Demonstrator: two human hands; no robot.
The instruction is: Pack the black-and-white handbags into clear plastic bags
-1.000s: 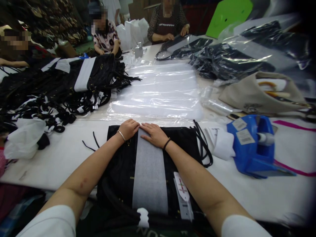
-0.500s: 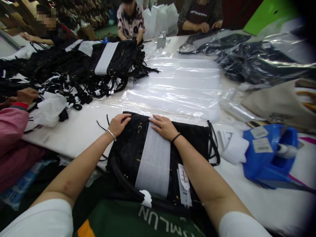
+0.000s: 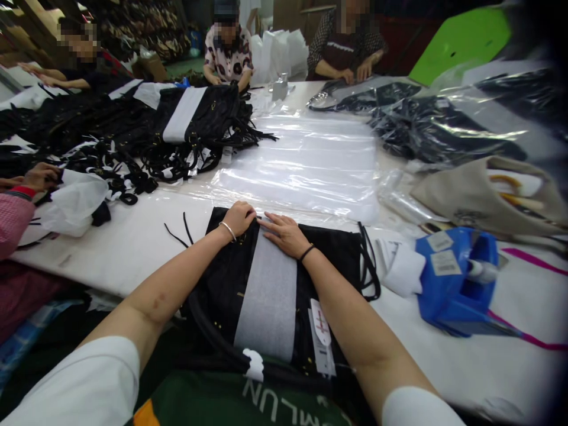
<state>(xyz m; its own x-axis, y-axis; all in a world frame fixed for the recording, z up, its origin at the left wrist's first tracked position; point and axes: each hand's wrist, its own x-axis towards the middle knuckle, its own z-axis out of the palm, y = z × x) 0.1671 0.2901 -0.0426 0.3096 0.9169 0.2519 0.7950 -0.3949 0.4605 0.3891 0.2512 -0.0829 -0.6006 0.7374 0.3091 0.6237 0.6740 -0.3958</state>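
Observation:
A black handbag (image 3: 328,242) lies flat in front of me, with a band of white paper (image 3: 268,296) across its middle. My left hand (image 3: 241,218) is closed at the bag's far edge, its fingertips pinched beside the paper band. Just to its right, my right hand (image 3: 285,232) lies flat with fingers stretched over the band and the black fabric. The bag's round handle (image 3: 208,325) curves along the near side. White tags (image 3: 320,331) hang near my right forearm, and thin black cords (image 3: 368,266) trail off the right end.
Clear plastic bags (image 3: 306,160) lie stacked beyond the handbag. More black handbags (image 3: 190,115) are piled left. A blue tape dispenser (image 3: 444,296) and a beige bag (image 3: 461,189) stand right, with plastic-wrapped goods (image 3: 444,118) behind. Several co-workers surround the table; a red-cuffed hand (image 3: 42,177) is at left.
My left hand has slid right along the bag's far edge, from its left corner to beside the paper band. My right hand stays on the band. The camera view has shifted slightly.

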